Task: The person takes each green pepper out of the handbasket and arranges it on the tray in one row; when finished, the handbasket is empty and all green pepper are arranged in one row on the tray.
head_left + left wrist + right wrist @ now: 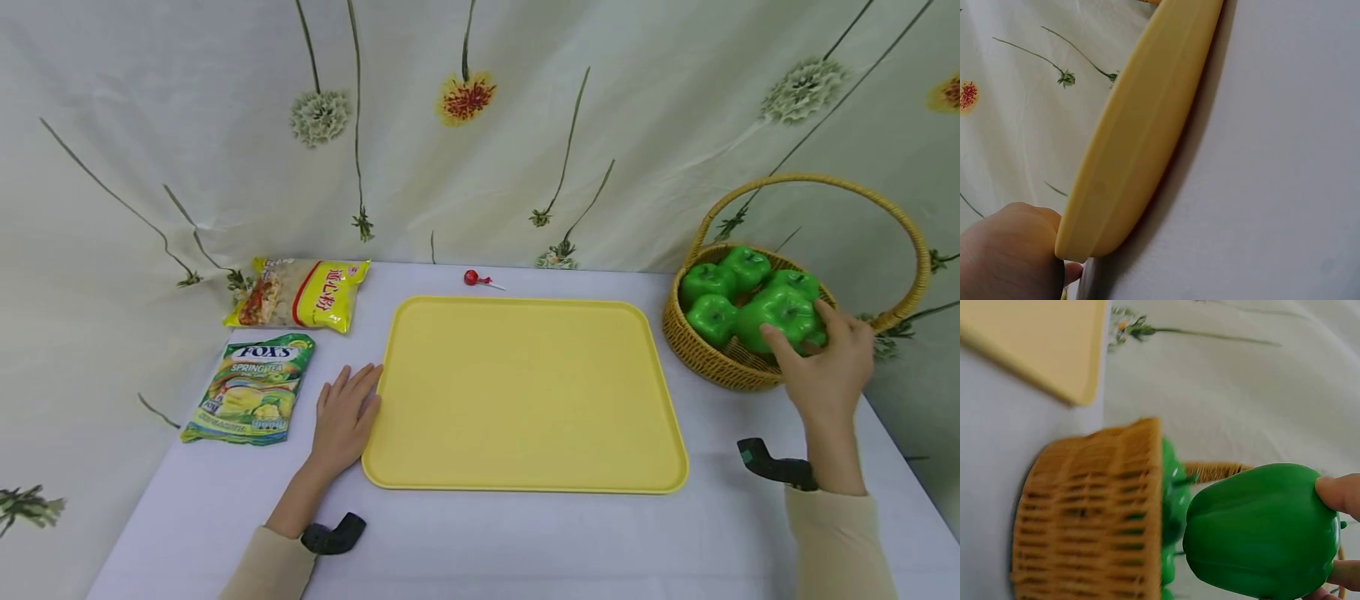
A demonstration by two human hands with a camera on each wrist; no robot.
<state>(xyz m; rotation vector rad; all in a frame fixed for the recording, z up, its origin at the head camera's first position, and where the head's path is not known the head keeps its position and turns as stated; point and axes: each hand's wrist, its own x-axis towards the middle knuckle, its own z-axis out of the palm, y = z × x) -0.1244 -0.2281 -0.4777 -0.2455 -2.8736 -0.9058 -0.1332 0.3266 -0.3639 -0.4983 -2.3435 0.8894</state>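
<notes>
Since our right hand (834,365) comes at the basket (697,354) from its near right side, the big green pepper (776,315) lies just to the left of and beyond our palm, between thumb and fingers. We have the fingers curled round it and parted only as far as its width, thumb on one flank and fingertips on the other. In the right wrist view we see it above the basket's rim, apart from the weave, its long axis roughly upright and its stem end up toward our hand. The other green peppers (712,319) sit lower in the basket, close on its left and far sides; whether any touches it we cannot tell. The arched handle rises on the right and far side, so we judge the left and near side the freer one, where the yellow tray (525,396) lies flat on the worktop (540,542), a small gap away from the basket. Our right hand is plainly the nearer one: our left hand (347,421) is well apart, at the tray's left edge, its fingers extended and loosely spread against it, with no pepper in them.
</notes>
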